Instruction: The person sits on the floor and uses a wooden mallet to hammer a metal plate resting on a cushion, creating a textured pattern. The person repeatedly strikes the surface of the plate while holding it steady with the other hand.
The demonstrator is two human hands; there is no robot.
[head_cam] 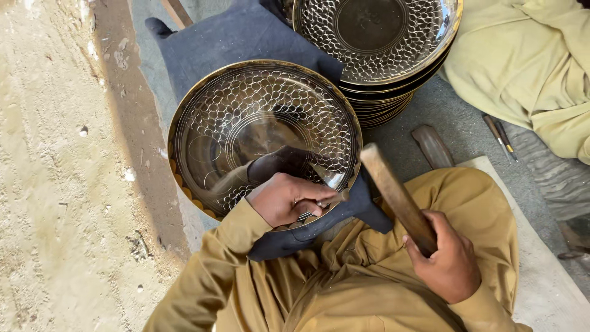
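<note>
1. We are looking down from a head camera at a person in tan clothing sitting on the floor [74,203], which is filling the left of the frame.
2. We are seeing a large round metal plate [264,123], dark with a fish-scale pattern and a gold rim, lying in the centre of the frame on a dark blue cushion [233,37].
3. The left hand [289,200] is resting on the plate's lower rim, closed around a small metal tool [319,206] whose tip is meeting the plate surface.
4. The right hand [445,258], at the lower right, is gripping the wooden hammer handle [396,197], which is slanting up toward the left, its top end hanging just beside the plate's right rim.
5. We are noticing a stack of similar plates [381,55] at the upper centre, just beyond the cushion.
6. Another person's pale yellow clothing [528,67] is filling the upper right, with two thin tools [501,135] lying on the ground below it.
</note>
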